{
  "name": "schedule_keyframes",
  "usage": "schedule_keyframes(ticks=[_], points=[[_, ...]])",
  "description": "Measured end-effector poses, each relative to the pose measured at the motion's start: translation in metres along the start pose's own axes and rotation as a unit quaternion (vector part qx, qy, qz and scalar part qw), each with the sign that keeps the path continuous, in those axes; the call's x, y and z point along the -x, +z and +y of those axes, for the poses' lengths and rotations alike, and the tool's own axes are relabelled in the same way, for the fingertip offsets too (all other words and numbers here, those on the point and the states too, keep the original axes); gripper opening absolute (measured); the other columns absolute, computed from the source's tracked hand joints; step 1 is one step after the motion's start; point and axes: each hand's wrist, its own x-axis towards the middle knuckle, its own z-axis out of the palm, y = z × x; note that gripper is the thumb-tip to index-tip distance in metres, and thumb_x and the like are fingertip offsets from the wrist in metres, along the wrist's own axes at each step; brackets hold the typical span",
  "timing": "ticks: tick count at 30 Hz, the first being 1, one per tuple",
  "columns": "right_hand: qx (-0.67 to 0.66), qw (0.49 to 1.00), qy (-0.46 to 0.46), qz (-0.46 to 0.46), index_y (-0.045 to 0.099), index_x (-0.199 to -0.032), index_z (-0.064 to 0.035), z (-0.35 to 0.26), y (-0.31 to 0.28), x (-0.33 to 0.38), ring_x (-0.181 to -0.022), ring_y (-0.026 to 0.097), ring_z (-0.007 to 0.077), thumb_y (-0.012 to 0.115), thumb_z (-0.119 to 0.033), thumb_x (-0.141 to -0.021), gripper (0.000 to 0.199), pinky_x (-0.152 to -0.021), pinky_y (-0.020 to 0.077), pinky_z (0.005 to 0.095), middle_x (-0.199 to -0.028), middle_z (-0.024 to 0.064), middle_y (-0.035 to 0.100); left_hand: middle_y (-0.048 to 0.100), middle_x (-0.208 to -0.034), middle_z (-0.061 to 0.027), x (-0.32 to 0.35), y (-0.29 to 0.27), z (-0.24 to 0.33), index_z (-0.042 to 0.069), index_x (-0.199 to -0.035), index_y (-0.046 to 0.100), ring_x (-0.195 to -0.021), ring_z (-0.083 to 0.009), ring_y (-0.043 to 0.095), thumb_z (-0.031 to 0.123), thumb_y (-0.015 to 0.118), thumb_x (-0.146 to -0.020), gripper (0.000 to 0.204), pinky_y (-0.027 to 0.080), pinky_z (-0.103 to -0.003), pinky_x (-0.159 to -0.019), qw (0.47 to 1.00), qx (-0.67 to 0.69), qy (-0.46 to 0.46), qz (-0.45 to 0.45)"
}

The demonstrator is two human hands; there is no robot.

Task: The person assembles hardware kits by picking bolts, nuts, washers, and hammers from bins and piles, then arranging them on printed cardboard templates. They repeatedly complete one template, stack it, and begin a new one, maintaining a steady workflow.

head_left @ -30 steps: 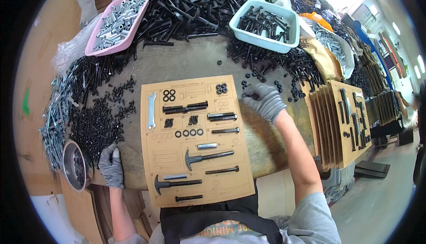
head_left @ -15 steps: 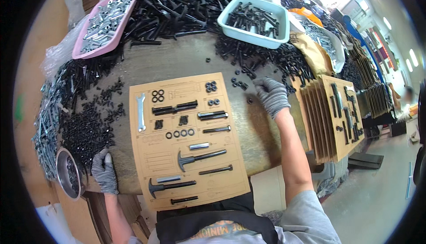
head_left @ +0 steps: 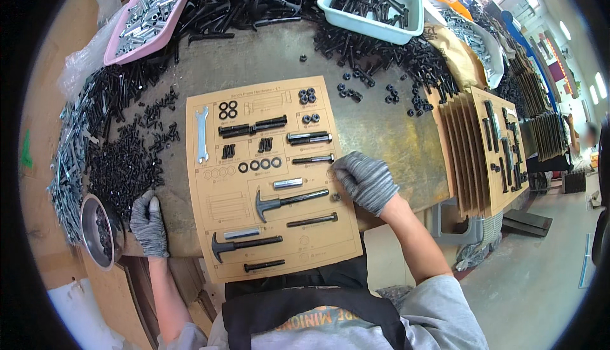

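While your left hand (head_left: pixel 149 224), in the head view, rests half-curled by black screws (head_left: pixel 124 167), your curled right hand (head_left: pixel 366 181) overlaps the right edge of the hardware card (head_left: pixel 252 183), beside a dark nut (head_left: pixel 335 197), though I cannot tell if either grips anything.

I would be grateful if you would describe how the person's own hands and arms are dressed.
The left hand and right hand wear matching gloves of streaky grey knit, ending at the wrists. The forearms are bare below light grey sleeves.
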Motion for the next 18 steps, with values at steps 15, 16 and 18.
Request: schedule_keyframes(ticks=[15,16,18], points=[[-0.068,0.996,-0.047,-0.037,0.068,-0.093,-0.0079,-0.048,-0.007,0.025,-0.072,0.063,0.0261,0.066,-0.015,-0.081,0.014,-0.065,0.0525,0.035,-0.084,0.0094,0.063,0.067,-0.097,-0.0073,0.002,0.0,0.003,0.0,-0.102,0.066,-0.091,-0.0153,0.059,0.005,0.061,-0.088,0.015,0.046,-0.028,-0.087,1.0,0.026,0.006,-0.012],[-0.057,0.994,-0.076,-0.051,0.068,-0.094,-0.0105,-0.052,-0.002,0.022,-0.075,0.063,0.0262,0.065,-0.02,-0.082,0.016,-0.066,0.0524,0.0362,-0.086,0.0086,0.063,0.067,-0.097,-0.0077,0.002,-0.001,0.006,0.001,-0.101,0.066,-0.091,-0.0161,0.06,0.005,0.061,-0.088,0.015,0.046,-0.029,-0.086,1.0,0.024,0.012,-0.011],[-0.022,0.992,-0.087,-0.087,0.069,-0.093,-0.0106,-0.068,0.002,0.016,-0.071,0.062,0.0271,0.066,-0.019,-0.081,0.015,-0.062,0.0514,0.0354,-0.082,0.0081,0.062,0.067,-0.096,-0.0081,0.001,-0.002,0.008,0.001,-0.101,0.066,-0.09,-0.0166,0.06,0.006,0.062,-0.087,0.015,0.047,-0.029,-0.086,0.999,0.022,0.026,-0.005]])
